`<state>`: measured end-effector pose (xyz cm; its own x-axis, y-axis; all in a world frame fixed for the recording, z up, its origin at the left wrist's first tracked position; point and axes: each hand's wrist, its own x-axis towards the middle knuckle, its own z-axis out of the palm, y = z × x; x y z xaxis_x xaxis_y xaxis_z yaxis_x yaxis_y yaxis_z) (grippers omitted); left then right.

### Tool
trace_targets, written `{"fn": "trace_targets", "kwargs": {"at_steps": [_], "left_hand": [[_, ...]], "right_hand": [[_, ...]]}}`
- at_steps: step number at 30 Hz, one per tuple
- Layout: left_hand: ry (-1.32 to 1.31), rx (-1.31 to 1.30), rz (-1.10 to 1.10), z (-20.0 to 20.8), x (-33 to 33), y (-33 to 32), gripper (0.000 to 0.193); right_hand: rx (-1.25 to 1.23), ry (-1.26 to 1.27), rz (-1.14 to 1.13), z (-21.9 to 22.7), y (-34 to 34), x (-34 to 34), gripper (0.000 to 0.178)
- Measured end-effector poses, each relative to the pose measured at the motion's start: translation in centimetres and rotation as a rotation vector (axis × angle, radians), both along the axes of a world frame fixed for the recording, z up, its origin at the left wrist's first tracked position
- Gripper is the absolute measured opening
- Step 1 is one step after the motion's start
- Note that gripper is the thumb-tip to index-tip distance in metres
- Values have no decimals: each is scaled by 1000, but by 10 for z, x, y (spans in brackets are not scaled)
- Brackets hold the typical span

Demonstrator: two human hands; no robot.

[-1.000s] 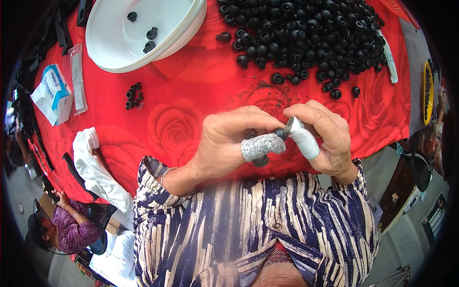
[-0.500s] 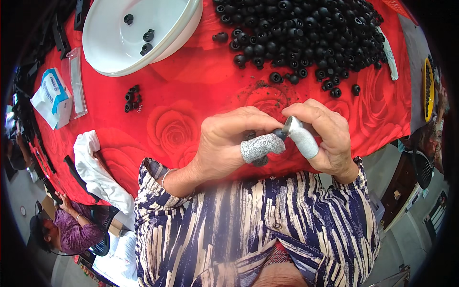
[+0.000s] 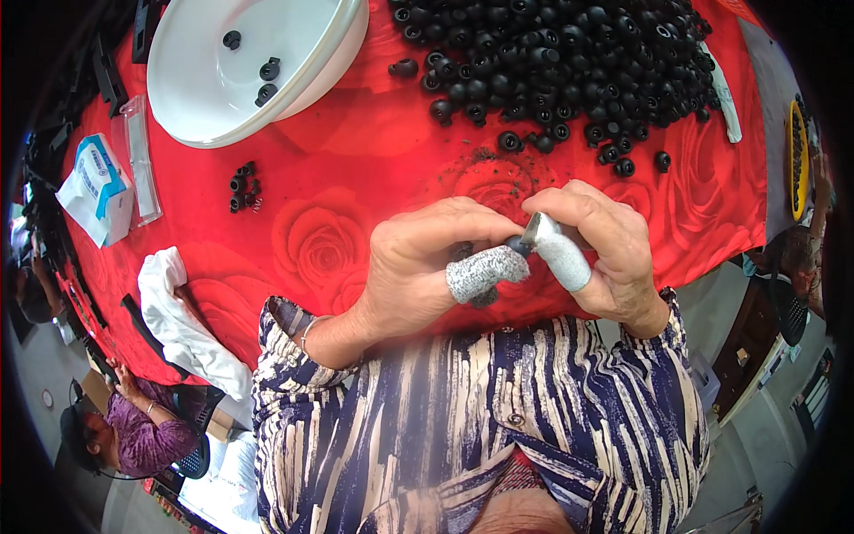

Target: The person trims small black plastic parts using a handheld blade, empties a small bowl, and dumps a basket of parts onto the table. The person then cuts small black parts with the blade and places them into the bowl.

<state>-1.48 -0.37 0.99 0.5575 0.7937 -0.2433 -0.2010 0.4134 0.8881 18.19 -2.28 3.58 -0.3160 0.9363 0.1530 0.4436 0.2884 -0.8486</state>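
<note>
My left hand is closed in a pinch on a small black plastic part, which is mostly covered by the fingers. A speckled grey sleeve wraps the left thumb. Close against it, my right hand grips a short metal blade between forefinger and thumb, the thumb covered in a whitish sleeve. The blade meets the black part at its right end; its handle, if any, is hidden. Both hands are above the near edge of the red rose-patterned tablecloth. Dark crumbs lie just beyond them.
A large heap of black round parts covers the far right. Three similar pieces lie in a white bowl at far left, with a small black cluster nearer. A white cloth and tissue pack are left. Another person sits lower left.
The blade and fingers have shifted only slightly, keeping the same grip. The whole view has moved a little, so the bowl appears slightly farther left.
</note>
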Motion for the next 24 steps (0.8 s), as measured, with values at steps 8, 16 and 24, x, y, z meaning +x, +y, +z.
{"fn": "trace_targets", "kwargs": {"at_steps": [8, 16, 24], "left_hand": [[23, 52, 18, -1, 2, -2, 25], [73, 208, 55, 1, 5, -1, 22], [94, 197, 57, 2, 4, -1, 21]], "right_hand": [[-15, -1, -1, -2, 0, 1, 23], [-14, -37, -15, -3, -1, 1, 23], [-46, -31, -32, -2, -1, -2, 21]]}}
